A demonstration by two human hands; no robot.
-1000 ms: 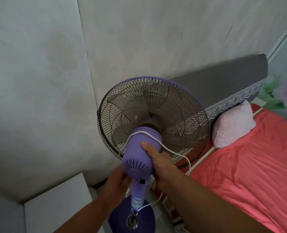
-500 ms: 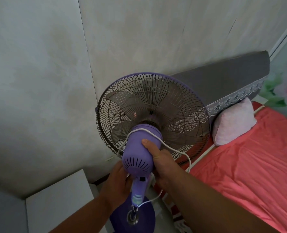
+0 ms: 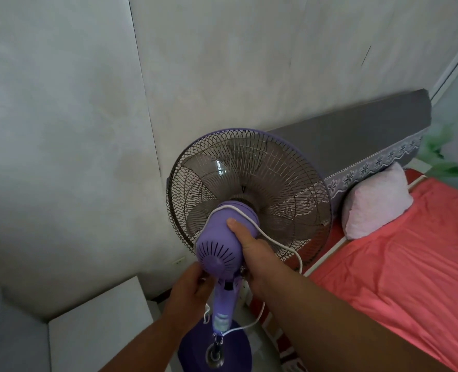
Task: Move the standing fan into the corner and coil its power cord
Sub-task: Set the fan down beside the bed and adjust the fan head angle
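Purple standing fan has shifted rightward; right hand grips its motor housing, left hand holds the neck, white power cord still only half wound.

Purple standing fan seen from behind, grille facing the far wall corner; right hand grips the motor housing — white power cord looped over it; left hand holds beneath, near the neck; red bed at right.
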